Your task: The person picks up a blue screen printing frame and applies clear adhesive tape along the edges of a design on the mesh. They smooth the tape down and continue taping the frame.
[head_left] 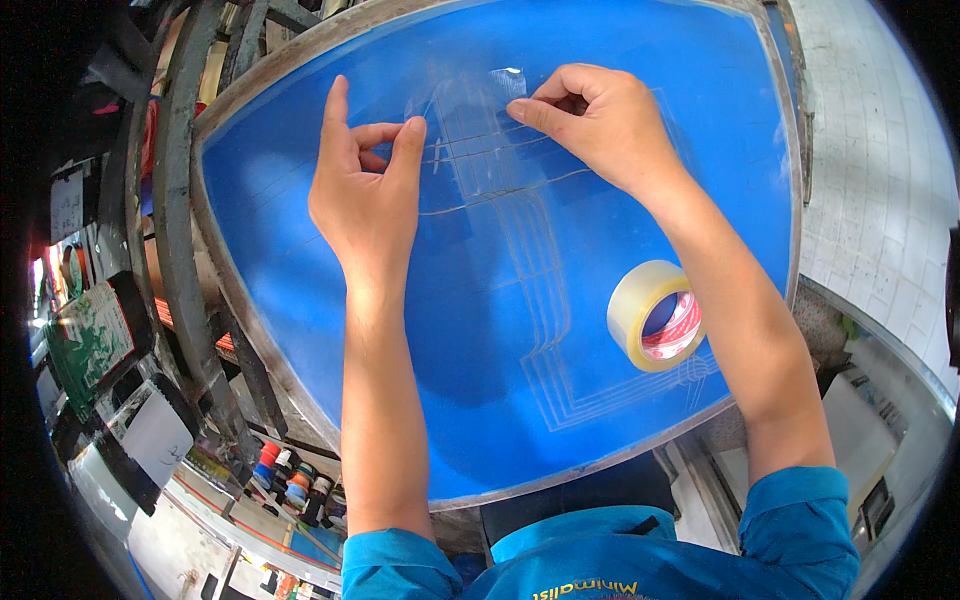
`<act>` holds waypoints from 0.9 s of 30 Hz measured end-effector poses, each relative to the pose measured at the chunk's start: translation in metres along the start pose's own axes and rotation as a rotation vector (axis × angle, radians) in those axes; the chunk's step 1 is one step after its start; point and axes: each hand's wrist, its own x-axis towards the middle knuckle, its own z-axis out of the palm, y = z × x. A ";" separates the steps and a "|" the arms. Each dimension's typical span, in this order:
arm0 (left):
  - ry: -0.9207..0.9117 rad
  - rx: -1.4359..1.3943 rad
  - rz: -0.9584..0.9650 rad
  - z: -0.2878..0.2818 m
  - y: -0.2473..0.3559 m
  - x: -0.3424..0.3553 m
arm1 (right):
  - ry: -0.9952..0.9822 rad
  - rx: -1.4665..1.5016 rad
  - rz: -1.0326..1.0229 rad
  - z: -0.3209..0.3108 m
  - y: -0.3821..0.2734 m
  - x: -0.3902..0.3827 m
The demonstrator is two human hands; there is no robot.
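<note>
A large blue sheet in a worn metal frame, much like a printing screen, lies under both hands. My right hand pinches a short strip of clear tape between thumb and fingers near the far side. Level with it, my left hand points its index finger away while thumb and middle finger close together. Whether the tape reaches that pinch is hard to see against the blue. By my right forearm a roll of clear packing tape with a red-and-white core rests on the sheet.
Faint pale lines and long clear strips run down the blue sheet. Dark metal rails stand along the left, beside ink-stained panels. Several small bottles sit low on the left. A white tiled surface lies to the right.
</note>
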 end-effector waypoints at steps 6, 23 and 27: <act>0.036 0.018 0.059 0.004 -0.006 -0.002 | -0.001 0.011 -0.044 0.000 0.007 0.001; 0.224 -0.162 -0.049 -0.004 -0.014 0.002 | 0.130 0.072 0.046 -0.003 0.012 0.006; 0.273 -0.246 -0.057 0.000 -0.018 0.000 | 0.172 0.204 0.063 -0.003 0.022 0.008</act>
